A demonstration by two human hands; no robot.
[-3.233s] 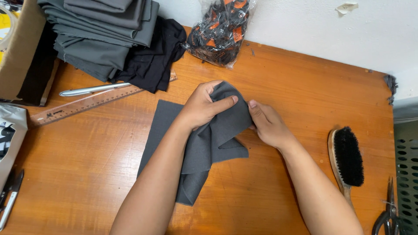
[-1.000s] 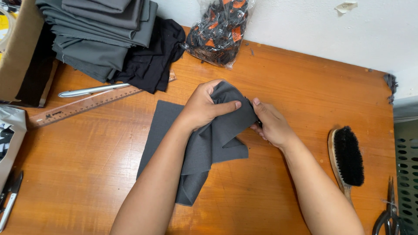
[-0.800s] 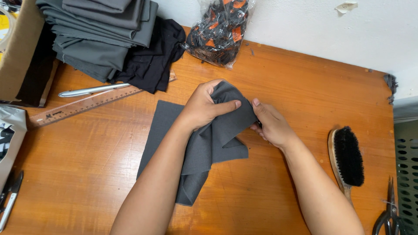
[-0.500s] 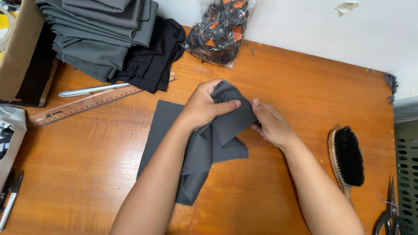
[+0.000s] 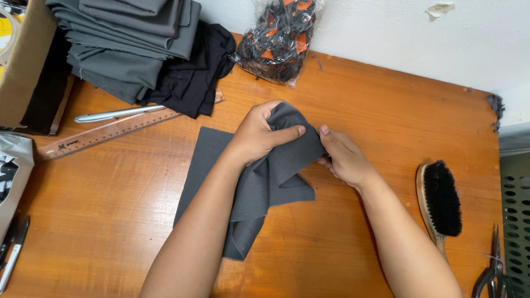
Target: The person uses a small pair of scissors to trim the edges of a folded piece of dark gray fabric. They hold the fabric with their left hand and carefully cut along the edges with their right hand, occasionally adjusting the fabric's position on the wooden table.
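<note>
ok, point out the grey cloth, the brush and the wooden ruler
grey cloth (image 5: 276,182), head view, flat middle part.
brush (image 5: 441,198), head view, black bristles.
wooden ruler (image 5: 110,132), head view, mid-length of its face.

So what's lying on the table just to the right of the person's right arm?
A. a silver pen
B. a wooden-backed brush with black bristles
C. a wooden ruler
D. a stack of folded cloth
B: a brush with black bristles lies on the table beside the right hand, which grips the grey cloth together with the left hand.
</note>
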